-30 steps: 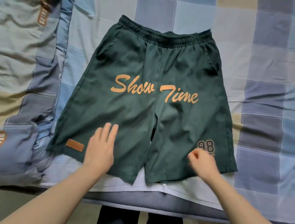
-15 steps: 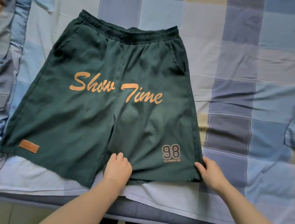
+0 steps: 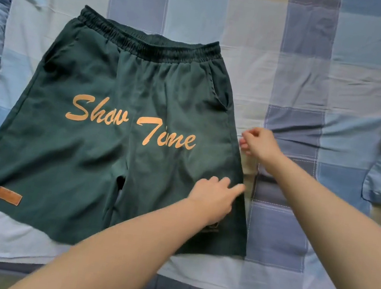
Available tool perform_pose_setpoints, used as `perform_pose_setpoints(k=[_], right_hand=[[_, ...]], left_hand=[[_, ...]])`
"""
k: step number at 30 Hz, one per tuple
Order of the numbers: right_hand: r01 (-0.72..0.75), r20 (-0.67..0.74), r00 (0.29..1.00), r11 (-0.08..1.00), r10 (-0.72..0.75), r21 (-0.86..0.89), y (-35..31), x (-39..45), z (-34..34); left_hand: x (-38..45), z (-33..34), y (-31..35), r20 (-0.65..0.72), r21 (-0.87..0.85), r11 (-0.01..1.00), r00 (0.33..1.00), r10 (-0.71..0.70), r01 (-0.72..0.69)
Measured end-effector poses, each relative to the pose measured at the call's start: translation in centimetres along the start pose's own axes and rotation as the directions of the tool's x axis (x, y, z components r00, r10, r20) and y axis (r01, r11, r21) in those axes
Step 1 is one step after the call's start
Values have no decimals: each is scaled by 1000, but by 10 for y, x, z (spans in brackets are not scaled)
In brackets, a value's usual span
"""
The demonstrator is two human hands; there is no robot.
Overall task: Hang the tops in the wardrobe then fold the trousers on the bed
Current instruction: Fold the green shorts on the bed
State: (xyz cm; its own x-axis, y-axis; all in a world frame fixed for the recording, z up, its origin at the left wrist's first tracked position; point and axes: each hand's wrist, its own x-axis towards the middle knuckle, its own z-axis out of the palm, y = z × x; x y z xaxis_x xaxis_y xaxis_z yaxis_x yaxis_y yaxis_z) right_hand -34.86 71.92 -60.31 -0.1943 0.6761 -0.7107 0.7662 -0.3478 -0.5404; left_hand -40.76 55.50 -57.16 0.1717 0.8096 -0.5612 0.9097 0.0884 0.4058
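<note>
Right now the dark green cotton shorts with orange "Show Time" script [image 3: 122, 134] lie flat, waistband far, hems near, on the blue checked bed [image 3: 315, 88]. Left hand [image 3: 214, 196] rests on the right leg, fingers loosely extended; right hand [image 3: 258, 143], fingers curled, holding nothing visible, sits just beside the right side seam, nearer for folding leftward.

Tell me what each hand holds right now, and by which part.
Nothing is clearly held. The left hand rests on the dark green cotton shorts, near their right side seam. The right hand is loosely curled at that seam; a pinch cannot be told.
</note>
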Motion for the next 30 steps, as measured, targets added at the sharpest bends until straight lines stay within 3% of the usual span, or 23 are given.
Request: perform_pose_setpoints(k=[6, 13, 16, 18, 22, 26, 28, 30], right_hand=[[95, -42, 994, 980, -104, -176, -53, 47, 23], [69, -61, 995, 992, -76, -110, -83, 70, 34], [85, -55, 994, 976, -98, -198, -90, 61, 34], [114, -89, 986, 965, -139, -235, -104, 50, 41], [114, -122, 984, 988, -126, -103, -139, 29, 62], [129, -98, 987, 992, -129, -3, -191, 7, 101], [161, -86, 983, 987, -162, -20, -222, -4, 131], [185, -79, 979, 981, -190, -61, -247, -10, 162]], left_hand=[[30, 33, 28, 202, -25, 982, 963, -180, 189], [8, 32, 15, 18, -267, 951, 987, -159, 158], [-24, 27, -5, -19, -452, 881, 986, -164, 138], [-55, 21, -34, -45, -575, 811, 985, -165, 110], [-129, 8, -109, -40, -765, 633, 972, -231, 119], [-208, -7, -193, -37, -804, 571, 945, -326, 165], [-246, -12, -238, -6, -785, 573, 923, -384, 233], [-277, -15, -280, 44, -796, 507, 868, -495, 330]])
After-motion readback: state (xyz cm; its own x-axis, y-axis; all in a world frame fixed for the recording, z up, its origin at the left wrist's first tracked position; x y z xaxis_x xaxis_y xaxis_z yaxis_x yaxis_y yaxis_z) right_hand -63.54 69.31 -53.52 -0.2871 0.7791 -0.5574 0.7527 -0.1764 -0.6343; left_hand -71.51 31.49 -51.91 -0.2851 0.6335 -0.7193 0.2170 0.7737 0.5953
